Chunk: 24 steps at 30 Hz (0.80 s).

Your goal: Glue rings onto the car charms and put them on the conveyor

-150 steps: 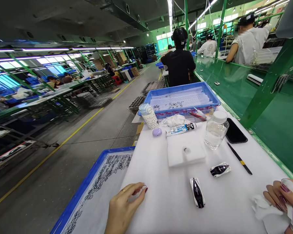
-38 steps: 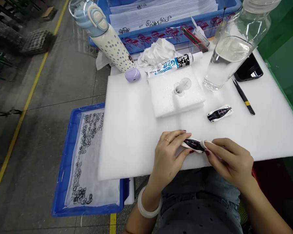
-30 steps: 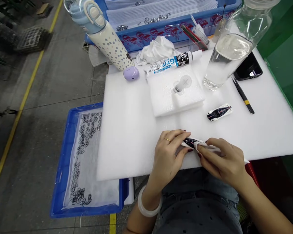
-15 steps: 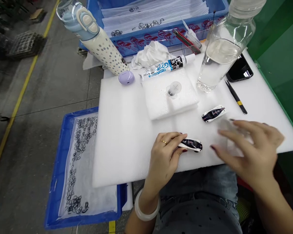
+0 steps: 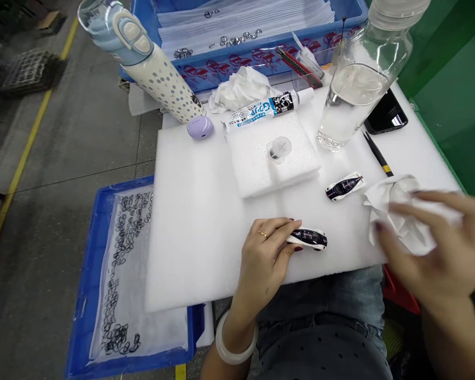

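Note:
Between the thumb and fingers of my left hand (image 5: 267,253) is the rear of a small white and black toy car (image 5: 309,238), held just above the white foam board (image 5: 193,221). My right hand (image 5: 439,243) is blurred by motion, its fingers apart, over a crumpled white tissue (image 5: 399,214) on the right of the board. Nothing shows in its grasp. A second toy car (image 5: 344,186) lies on the board between the foam block (image 5: 275,158) and the tissue. Black tweezers (image 5: 378,153) lie behind the tissue, which covers their lower end.
A glue tube (image 5: 261,110) rests at the block's back edge. Behind stand a dotted bottle (image 5: 162,84) and a clear water bottle (image 5: 354,95). A phone (image 5: 387,113), lilac case (image 5: 200,127) and blue bin (image 5: 237,55) are near. Another blue tray (image 5: 95,253) is at lower left.
My right hand has moved right, and the white tissue now lies spread beneath it, over the tweezers' lower end. My left hand still holds the car. The view has shifted slightly.

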Tool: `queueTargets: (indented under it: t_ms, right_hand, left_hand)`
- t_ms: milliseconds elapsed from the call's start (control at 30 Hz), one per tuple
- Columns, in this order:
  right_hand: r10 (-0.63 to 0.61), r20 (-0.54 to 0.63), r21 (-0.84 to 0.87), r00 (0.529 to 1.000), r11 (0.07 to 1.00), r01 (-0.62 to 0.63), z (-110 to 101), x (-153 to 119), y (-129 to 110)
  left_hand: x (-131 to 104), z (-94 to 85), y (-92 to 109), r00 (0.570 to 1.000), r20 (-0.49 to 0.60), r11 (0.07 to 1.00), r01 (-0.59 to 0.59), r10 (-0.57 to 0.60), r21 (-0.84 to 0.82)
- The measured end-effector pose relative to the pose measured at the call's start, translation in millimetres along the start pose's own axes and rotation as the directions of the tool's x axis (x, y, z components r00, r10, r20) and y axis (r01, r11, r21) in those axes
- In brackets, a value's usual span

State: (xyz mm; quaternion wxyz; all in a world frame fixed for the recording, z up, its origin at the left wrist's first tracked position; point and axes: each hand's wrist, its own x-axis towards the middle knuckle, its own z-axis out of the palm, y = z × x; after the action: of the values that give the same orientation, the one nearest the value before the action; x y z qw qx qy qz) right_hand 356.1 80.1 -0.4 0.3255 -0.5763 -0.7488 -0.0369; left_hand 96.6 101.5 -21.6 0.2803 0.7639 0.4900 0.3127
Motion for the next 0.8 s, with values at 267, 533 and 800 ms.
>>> queueTargets:
  t_ms: [267, 533, 800]
  right_hand:
    - [-0.189, 0.070, -0.003, 0.979, 0.982, 0.190, 40, -10, -49]
    - [-0.227, 0.169, 0.025, 0.959, 0.974, 0.226, 38, -6, -52]
    - [-0.032, 0.147, 0.068, 0.989, 0.997, 0.022, 20, 2, -23]
  left_hand:
    - [-1, -0.5, 1, 1.000, 0.014, 1.000, 0.005, -0.005, 0.012]
    - [-3, -0.6, -1, 1.000, 0.011, 1.000, -0.009, 0.009, 0.009]
    - [-11, -3.8, -3, 1.000, 0.008, 0.999, 0.024, -0.024, 0.025]
